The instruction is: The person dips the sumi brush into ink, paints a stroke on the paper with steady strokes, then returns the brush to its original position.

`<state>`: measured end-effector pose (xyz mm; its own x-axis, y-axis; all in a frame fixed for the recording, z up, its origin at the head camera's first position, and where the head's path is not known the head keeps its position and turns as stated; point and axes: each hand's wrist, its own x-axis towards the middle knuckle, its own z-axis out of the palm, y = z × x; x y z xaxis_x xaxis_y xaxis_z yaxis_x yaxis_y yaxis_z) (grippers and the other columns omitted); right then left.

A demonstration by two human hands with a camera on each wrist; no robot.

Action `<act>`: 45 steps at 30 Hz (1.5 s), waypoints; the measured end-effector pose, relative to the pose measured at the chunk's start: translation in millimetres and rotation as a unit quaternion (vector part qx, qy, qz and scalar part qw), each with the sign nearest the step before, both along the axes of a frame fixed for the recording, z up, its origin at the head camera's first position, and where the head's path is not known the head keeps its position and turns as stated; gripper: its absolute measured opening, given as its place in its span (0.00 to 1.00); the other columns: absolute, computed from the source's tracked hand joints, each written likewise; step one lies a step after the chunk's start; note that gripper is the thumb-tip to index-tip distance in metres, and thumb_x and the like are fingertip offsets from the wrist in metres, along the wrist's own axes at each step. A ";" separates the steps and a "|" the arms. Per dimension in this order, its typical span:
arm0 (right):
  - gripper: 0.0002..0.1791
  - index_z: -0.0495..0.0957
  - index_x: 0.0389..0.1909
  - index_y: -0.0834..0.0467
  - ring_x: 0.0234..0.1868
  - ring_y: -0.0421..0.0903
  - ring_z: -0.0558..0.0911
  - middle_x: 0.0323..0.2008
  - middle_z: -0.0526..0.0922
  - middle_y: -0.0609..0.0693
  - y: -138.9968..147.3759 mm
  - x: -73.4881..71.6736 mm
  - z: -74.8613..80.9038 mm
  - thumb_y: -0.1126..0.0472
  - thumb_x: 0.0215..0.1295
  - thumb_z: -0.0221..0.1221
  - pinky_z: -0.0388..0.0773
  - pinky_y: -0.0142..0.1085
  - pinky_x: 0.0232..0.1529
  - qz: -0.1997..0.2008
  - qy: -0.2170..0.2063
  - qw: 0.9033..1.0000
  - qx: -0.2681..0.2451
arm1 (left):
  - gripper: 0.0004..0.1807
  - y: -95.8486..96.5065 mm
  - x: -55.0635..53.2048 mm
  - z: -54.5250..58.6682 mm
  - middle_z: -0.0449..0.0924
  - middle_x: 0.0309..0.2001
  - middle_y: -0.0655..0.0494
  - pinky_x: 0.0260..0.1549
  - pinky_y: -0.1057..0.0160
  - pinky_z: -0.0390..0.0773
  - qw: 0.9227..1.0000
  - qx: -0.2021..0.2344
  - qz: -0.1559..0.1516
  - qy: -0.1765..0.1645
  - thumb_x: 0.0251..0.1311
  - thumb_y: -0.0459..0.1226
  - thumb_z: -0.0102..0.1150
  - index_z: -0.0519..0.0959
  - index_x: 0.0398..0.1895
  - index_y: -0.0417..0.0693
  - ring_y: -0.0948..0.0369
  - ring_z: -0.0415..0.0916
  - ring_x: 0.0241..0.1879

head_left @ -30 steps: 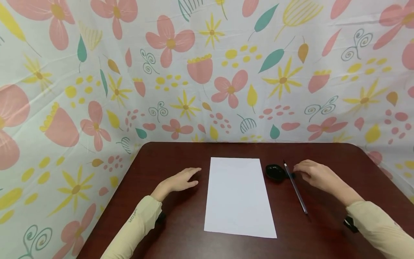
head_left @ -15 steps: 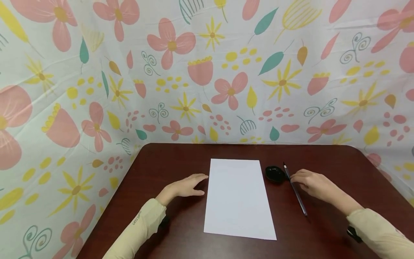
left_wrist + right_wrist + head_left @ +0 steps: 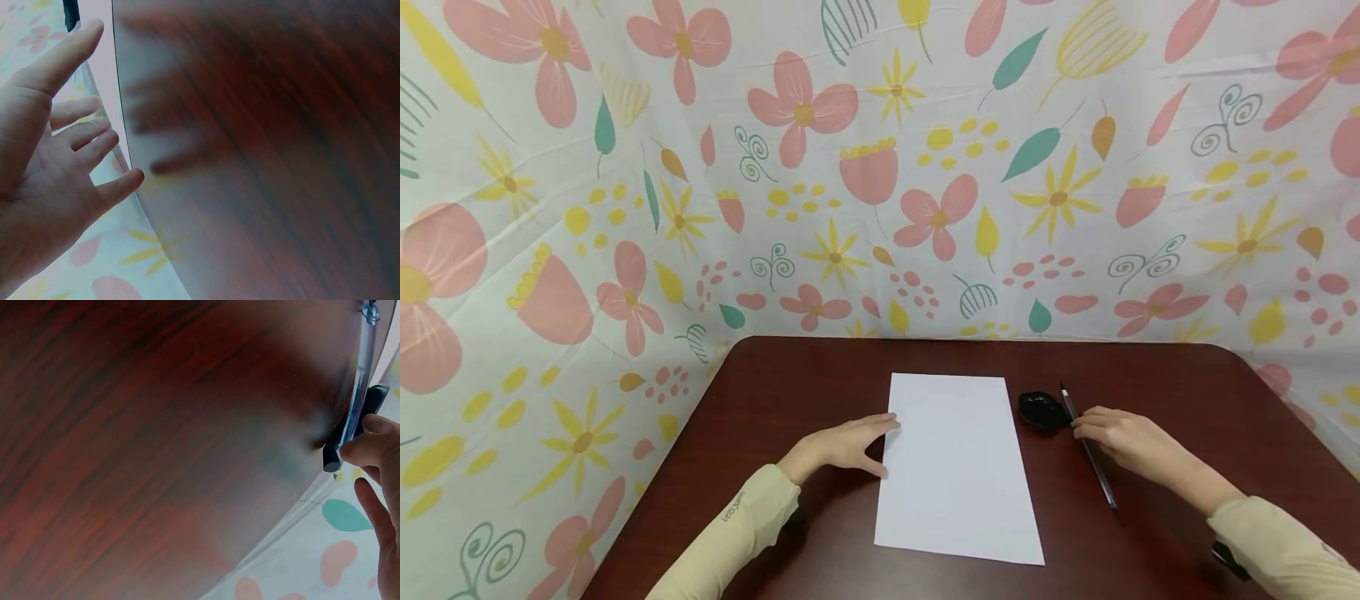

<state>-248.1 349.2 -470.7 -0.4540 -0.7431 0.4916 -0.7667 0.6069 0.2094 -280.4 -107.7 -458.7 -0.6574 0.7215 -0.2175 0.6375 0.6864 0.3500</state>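
A blank white sheet of paper (image 3: 958, 483) lies lengthwise on the dark red-brown table. My left hand (image 3: 846, 443) reaches over its left edge, fingers extended and thumb spread; the left wrist view shows this hand (image 3: 56, 156) holding nothing. To the right of the sheet is a small black oval dish (image 3: 1040, 410). A slim brush (image 3: 1097, 473) with a dark pointed tip and a pale collar lies slanted beside the dish, tip away from me. My right hand (image 3: 1131, 442) pinches the brush's upper shaft, its thumb and finger at the shaft (image 3: 359, 394) in the right wrist view.
The table (image 3: 797, 367) has rounded far corners and a glossy surface. A flower-printed cloth (image 3: 820, 167) hangs close behind it and along the left side. Each wrist carries a dark device beneath a beige sleeve (image 3: 730, 525).
My left hand has moved right and nearer to me, now over the sheet's left edge. My right hand has come down onto the brush, which stays in place.
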 end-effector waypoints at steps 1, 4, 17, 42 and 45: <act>0.35 0.82 0.32 0.56 0.37 0.42 0.79 0.35 0.82 0.47 -0.2 -0.1 -0.3 0.54 0.70 0.22 0.76 0.34 0.30 0.002 0.006 1.000 0.002 | 0.45 0.9 -0.1 -0.3 0.47 0.72 0.54 0.65 0.57 0.58 1.000 -0.005 0.001 0.004 0.52 0.52 0.61 0.54 0.70 0.48 0.60 0.46 0.71; 0.35 0.82 0.32 0.56 0.37 0.42 0.79 0.35 0.82 0.47 -1.5 -1.0 -1.0 0.56 0.71 0.22 0.76 0.34 0.31 0.012 0.023 1.000 0.011 | 0.46 2.1 -0.6 -0.3 0.47 0.72 0.55 0.65 0.55 0.57 1.000 -0.014 0.004 0.008 0.51 0.53 0.62 0.53 0.70 0.49 0.60 0.45 0.72; 0.32 0.82 0.30 0.56 0.37 0.45 0.79 0.35 0.82 0.48 -5.4 -1.1 -5.3 0.63 0.69 0.25 0.76 0.38 0.34 0.038 0.030 0.998 0.030 | 0.47 3.8 0.9 -0.2 0.48 0.72 0.55 0.65 0.51 0.57 0.999 -0.033 0.001 0.014 0.50 0.54 0.62 0.53 0.70 0.48 0.61 0.46 0.71; 0.38 0.82 0.28 0.54 0.37 0.45 0.79 0.32 0.82 0.47 -4.2 0.4 -10.3 0.58 0.73 0.18 0.77 0.38 0.34 0.031 0.055 0.996 0.061 | 0.51 6.8 4.0 -0.5 0.38 0.74 0.51 0.67 0.48 0.50 0.998 -0.062 -0.014 -0.010 0.52 0.58 0.57 0.44 0.72 0.46 0.57 0.37 0.73; 0.37 0.81 0.28 0.54 0.37 0.45 0.79 0.32 0.82 0.47 -4.8 0.3 -9.5 0.59 0.73 0.20 0.77 0.38 0.34 0.036 0.061 0.996 0.058 | 0.51 6.6 3.2 -1.1 0.37 0.74 0.51 0.67 0.47 0.49 0.998 -0.067 -0.019 -0.012 0.53 0.59 0.56 0.43 0.72 0.46 0.57 0.36 0.73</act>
